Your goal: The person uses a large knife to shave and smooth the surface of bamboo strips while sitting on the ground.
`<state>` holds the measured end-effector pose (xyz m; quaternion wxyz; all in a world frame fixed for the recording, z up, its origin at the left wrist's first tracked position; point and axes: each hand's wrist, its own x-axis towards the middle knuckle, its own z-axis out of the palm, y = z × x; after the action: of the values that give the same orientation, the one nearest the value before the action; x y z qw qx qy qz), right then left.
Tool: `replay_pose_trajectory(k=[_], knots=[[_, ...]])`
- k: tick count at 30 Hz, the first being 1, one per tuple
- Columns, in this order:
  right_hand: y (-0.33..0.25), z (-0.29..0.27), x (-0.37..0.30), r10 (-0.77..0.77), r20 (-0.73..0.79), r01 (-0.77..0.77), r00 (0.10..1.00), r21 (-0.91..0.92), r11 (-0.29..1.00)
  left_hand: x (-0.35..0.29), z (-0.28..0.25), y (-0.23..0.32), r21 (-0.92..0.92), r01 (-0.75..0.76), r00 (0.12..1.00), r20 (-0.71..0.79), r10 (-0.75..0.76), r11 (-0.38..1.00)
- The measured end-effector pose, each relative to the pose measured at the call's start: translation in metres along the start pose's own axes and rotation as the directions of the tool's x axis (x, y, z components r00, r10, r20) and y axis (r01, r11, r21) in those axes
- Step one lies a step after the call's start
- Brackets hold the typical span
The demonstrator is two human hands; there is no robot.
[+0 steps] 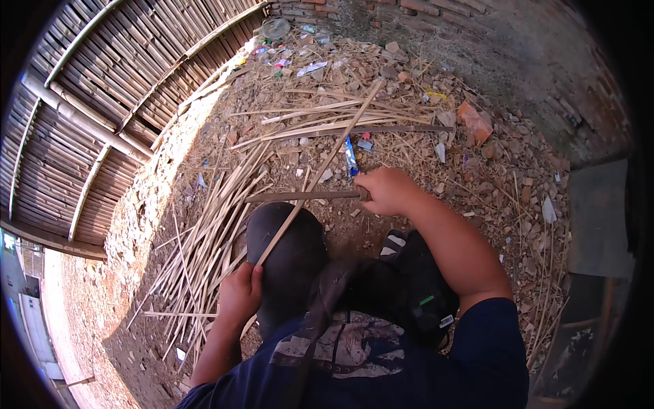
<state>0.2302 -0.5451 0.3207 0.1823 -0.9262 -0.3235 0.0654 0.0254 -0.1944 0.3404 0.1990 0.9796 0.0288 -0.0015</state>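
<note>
Bamboo strip (321,172) slanting right across the middle of the view, and the left hand (240,290) has it! Those left fingers are clenched around it low down, beside the left knee (300,253), so the strip sets off from the fingers away from the body and to the right, its long axis a steep diagonal. It passes over the dark knee and reaches out above the ground, the far tip up by a scatter of other strips (340,125). Whether a short tail runs on below the hand, I cannot tell.

Now to the right hand (390,191): fingers wrapped tight on the handle of a long, dark knife (330,195), whose blade points left, almost level across the view. And there is the relation to watch: blade and strip cross just beyond the knee, between the two hands. Touching, or one merely over the other? From this angle, I cannot tell.

The left hand is the nearer one, right on the strip; the right fist sits off to the strip's right, apart from it, with only the blade spanning that gap. Over on the left, a loose pile of pale strips (211,249) fans out beside the knee.
</note>
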Motion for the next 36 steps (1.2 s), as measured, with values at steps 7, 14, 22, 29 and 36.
replay_pose_trajectory(k=[7, 14, 22, 29, 36], knots=[[0.032, 0.008, 0.009, 0.172, 0.045, -0.175, 0.984, 0.090, 0.980, 0.010, 0.012, -0.019, -0.073, -0.087, 0.995, -0.064, 0.082, 0.994], [0.003, 0.009, 0.013, 0.073, -0.018, -0.074, 0.997, -0.056, 0.996, 0.012, -0.002, -0.014, -0.110, -0.001, 0.999, 0.045, 0.006, 0.994], [0.044, 0.016, 0.017, 0.344, -0.089, -0.337, 0.935, 0.085, 0.938, 0.016, -0.009, -0.018, -0.246, 0.039, 0.993, 0.114, -0.011, 0.968], [0.001, -0.001, 0.011, 0.081, -0.027, -0.083, 0.996, -0.067, 0.994, 0.019, -0.015, -0.019, -0.181, 0.034, 0.982, 0.189, 0.001, 0.983], [0.051, 0.013, 0.018, 0.311, -0.169, -0.287, 0.935, 0.149, 0.946, 0.020, -0.011, -0.025, -0.246, 0.012, 0.985, 0.169, 0.031, 0.969]])
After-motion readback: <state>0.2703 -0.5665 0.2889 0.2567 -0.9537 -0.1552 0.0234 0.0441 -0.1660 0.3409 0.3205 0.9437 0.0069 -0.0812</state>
